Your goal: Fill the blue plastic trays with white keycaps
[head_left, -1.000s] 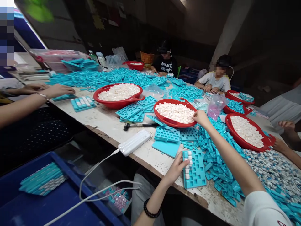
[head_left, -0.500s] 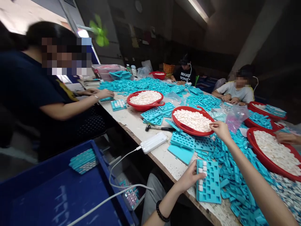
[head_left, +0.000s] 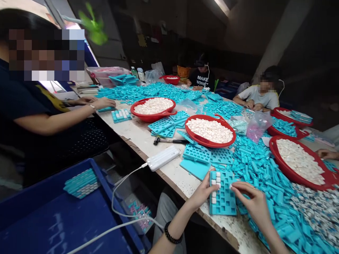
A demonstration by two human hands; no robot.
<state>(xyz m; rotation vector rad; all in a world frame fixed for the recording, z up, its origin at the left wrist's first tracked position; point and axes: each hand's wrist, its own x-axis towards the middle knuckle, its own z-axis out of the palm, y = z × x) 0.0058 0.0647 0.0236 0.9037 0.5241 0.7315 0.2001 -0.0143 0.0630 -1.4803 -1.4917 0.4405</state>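
My left hand (head_left: 201,193) grips the left side of a turquoise panel (head_left: 225,201) with rows of square holes, its thumb lying over the top face. Several white keycap-like pieces (head_left: 213,200) sit in the panel's left columns. At the panel's upper right, my right hand (head_left: 253,201) has thumb and forefinger pinched on a small white piece (head_left: 231,186), partly hidden by the fingertips. Beyond my hands stands a red bowl (head_left: 212,144) heaped with similar white pieces. Loose turquoise parts (head_left: 275,183) lie in a pile beside my right hand.
A hammer (head_left: 169,140), a white power bank (head_left: 162,158) with a cable, and stacked turquoise panels (head_left: 197,153) lie close by. More red bowls (head_left: 278,155) stand at right. A blue crate (head_left: 39,211) is at lower left. Co-workers sit around the table, one (head_left: 47,113) at left.
My right hand has moved from the red bowl back to the panel, carrying a small white piece. My left hand keeps its grip on the panel. The view has shifted slightly.
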